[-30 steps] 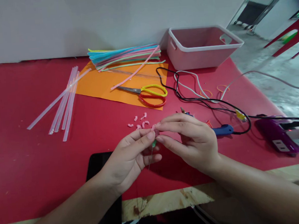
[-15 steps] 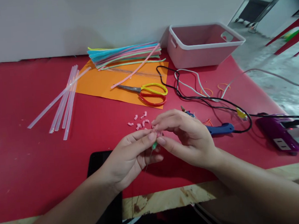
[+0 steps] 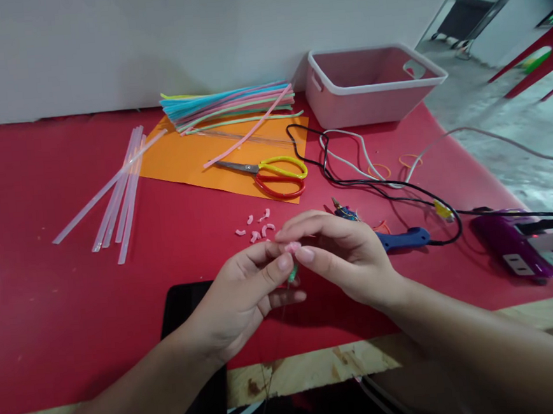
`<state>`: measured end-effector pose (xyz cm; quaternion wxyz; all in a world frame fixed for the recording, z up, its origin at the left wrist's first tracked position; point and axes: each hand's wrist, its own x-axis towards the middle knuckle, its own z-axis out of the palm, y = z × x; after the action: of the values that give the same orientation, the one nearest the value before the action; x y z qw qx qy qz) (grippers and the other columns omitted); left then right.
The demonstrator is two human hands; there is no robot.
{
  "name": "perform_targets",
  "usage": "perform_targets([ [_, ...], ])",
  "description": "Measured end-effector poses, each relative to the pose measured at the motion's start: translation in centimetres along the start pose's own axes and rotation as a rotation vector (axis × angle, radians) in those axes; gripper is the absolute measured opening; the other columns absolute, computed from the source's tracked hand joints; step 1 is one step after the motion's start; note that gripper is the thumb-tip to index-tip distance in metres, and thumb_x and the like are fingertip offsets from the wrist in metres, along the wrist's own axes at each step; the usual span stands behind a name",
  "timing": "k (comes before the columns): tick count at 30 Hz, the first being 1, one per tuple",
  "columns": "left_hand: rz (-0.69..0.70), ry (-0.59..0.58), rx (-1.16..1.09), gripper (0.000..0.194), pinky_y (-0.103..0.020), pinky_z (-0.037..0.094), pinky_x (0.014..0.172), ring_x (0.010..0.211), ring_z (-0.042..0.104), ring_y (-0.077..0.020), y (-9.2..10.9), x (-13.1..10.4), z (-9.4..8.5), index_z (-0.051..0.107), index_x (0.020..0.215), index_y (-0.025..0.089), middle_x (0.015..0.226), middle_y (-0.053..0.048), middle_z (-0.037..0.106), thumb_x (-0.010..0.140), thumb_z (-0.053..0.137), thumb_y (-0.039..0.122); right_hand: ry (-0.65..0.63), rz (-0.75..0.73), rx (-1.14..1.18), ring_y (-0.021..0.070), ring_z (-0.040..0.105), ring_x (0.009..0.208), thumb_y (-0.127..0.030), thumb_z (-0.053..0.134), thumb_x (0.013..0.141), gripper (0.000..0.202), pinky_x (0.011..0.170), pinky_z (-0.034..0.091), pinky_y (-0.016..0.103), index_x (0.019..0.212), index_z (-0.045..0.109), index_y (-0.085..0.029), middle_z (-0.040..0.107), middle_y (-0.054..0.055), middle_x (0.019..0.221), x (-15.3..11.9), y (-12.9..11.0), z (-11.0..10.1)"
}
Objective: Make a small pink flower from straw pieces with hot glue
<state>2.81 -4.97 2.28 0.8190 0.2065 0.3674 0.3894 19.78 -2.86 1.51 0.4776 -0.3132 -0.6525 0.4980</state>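
My left hand (image 3: 254,291) pinches a small pink flower-like piece (image 3: 292,248) with a green base (image 3: 292,274) and a thin wire hanging below. From the other side, my right hand (image 3: 345,256) has its thumb and fingers closed around the pink top. Fingers cover part of the piece. Just beyond the hands, several curled pink bits (image 3: 256,235) lie on the red table cover (image 3: 75,325). A hot glue gun (image 3: 406,239) with a blue handle lies behind my right hand, partly hidden by it. Under my left forearm is a black flat device (image 3: 183,297).
Scissors (image 3: 280,168) rest on an orange sheet (image 3: 182,166) below a bundle of coloured pipe cleaners (image 3: 230,102). Clear glue sticks (image 3: 124,187) lie left. A pink bin (image 3: 359,105) stands at the back. Cords (image 3: 351,179) run right to a purple power strip (image 3: 514,252).
The pink and green piece has shifted slightly right and tilted more upright, showing more of its pink top. Both hands keep hold of it. The camera view has moved slightly.
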Motion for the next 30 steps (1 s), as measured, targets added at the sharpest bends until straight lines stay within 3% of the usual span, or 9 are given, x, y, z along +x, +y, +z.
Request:
perform_targets([
  [11,-0.033,-0.017,0.021,0.021,-0.023,0.061,0.060,0.065,0.058,-0.0077,0.1,0.0,-0.4,0.072,0.084,0.014,0.074,0.001,0.059,0.071,0.082,0.028,-0.064,-0.067,-0.032,0.0155,0.065,0.092,-0.019,0.063,0.089,0.007,0.087,0.054,0.034,0.094,0.068,-0.019,0.066,0.006,0.096,0.4,0.2,-0.1],
  [16,-0.031,-0.030,0.014,0.020,-0.022,0.061,0.058,0.062,0.059,-0.0080,0.2,0.0,-0.2,0.073,0.082,0.015,0.070,0.001,0.061,0.070,0.083,0.028,-0.073,-0.006,0.044,0.0146,0.065,0.096,-0.023,0.063,0.090,0.013,0.087,0.054,0.030,0.100,0.070,-0.021,0.066,0.005,0.101,0.3,0.3,-0.4],
  [19,-0.051,-0.073,0.019,0.020,-0.021,0.060,0.058,0.060,0.059,-0.0076,0.1,0.0,0.0,0.075,0.082,0.015,0.065,0.001,0.061,0.071,0.082,0.029,-0.163,0.074,0.146,0.0157,0.064,0.103,-0.030,0.059,0.093,0.023,0.090,0.053,0.030,0.111,0.071,-0.024,0.067,0.005,0.108,0.3,0.5,-0.6],
  [21,-0.061,-0.074,0.029,0.020,-0.022,0.060,0.060,0.059,0.058,-0.0074,0.0,0.0,0.0,0.075,0.083,0.015,0.064,0.001,0.060,0.071,0.082,0.030,-0.202,0.137,0.226,0.0162,0.064,0.103,-0.032,0.059,0.093,0.022,0.090,0.053,0.031,0.108,0.073,-0.024,0.067,0.005,0.108,0.3,0.6,-0.7],
  [30,-0.065,0.012,-0.045,0.014,-0.025,0.059,0.059,0.064,0.058,-0.0096,-0.1,0.3,-0.2,0.075,0.083,0.013,0.073,-0.003,0.064,0.078,0.076,0.026,-0.075,0.382,0.516,0.0081,0.064,0.064,-0.025,0.071,0.084,0.005,0.062,0.055,0.021,0.087,0.073,-0.021,0.068,-0.001,0.077,0.4,1.6,-0.2],
])
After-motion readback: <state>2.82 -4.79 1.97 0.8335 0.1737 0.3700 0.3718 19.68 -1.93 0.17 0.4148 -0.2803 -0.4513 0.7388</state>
